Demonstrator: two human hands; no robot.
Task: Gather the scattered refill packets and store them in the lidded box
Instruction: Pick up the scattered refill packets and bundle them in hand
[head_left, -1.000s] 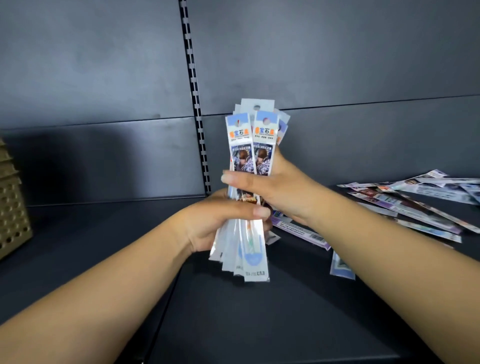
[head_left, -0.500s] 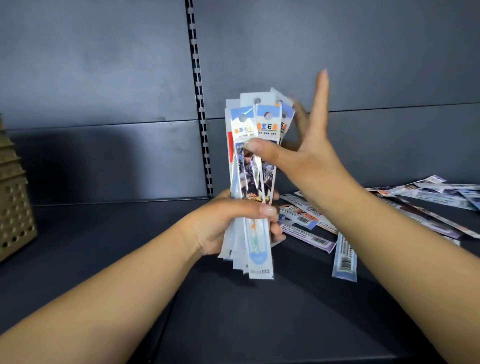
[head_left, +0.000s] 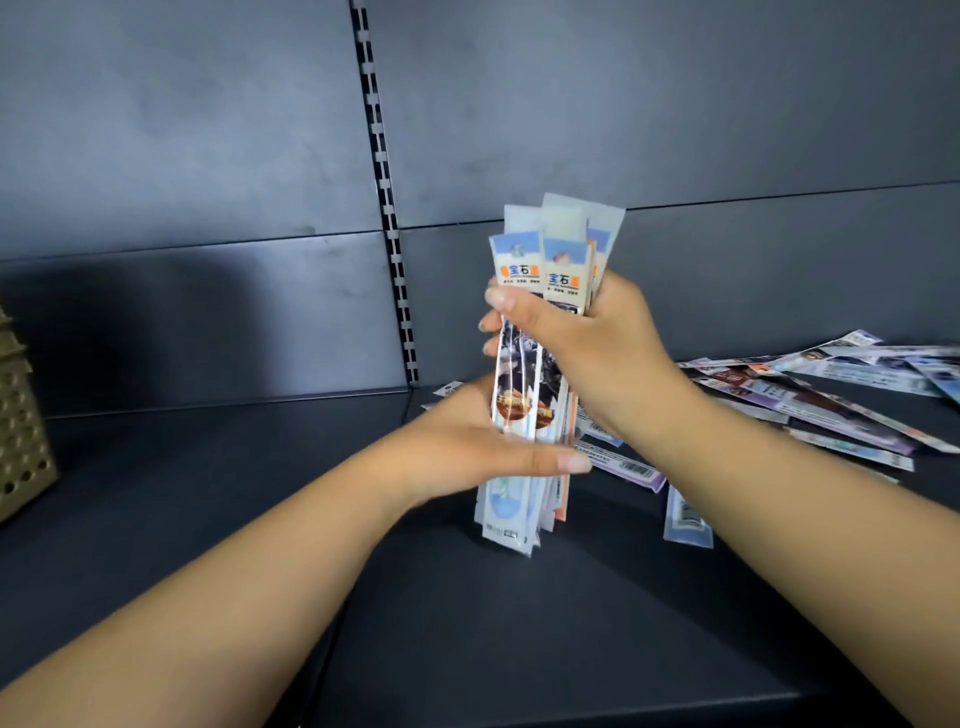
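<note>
A bundle of long refill packets (head_left: 519, 395) stands upright, and its bottom ends appear to rest on the dark shelf. My right hand (head_left: 592, 338) grips the bundle near the top, with the fingers wrapped round it from the right. My left hand (head_left: 467, 452) holds the lower part, the thumb lying across the front and the fingers hidden behind. More refill packets (head_left: 831, 410) lie scattered flat on the shelf to the right, and one (head_left: 685, 519) lies close to my right forearm.
A tan perforated box (head_left: 21, 441) stands at the far left edge of the shelf (head_left: 208, 493), only partly in view. A slotted upright (head_left: 384, 197) runs down the grey back panel behind the bundle.
My right hand, which was spread open beside the packets, has closed around the top of the bundle. The bundle has come down toward the shelf surface.
</note>
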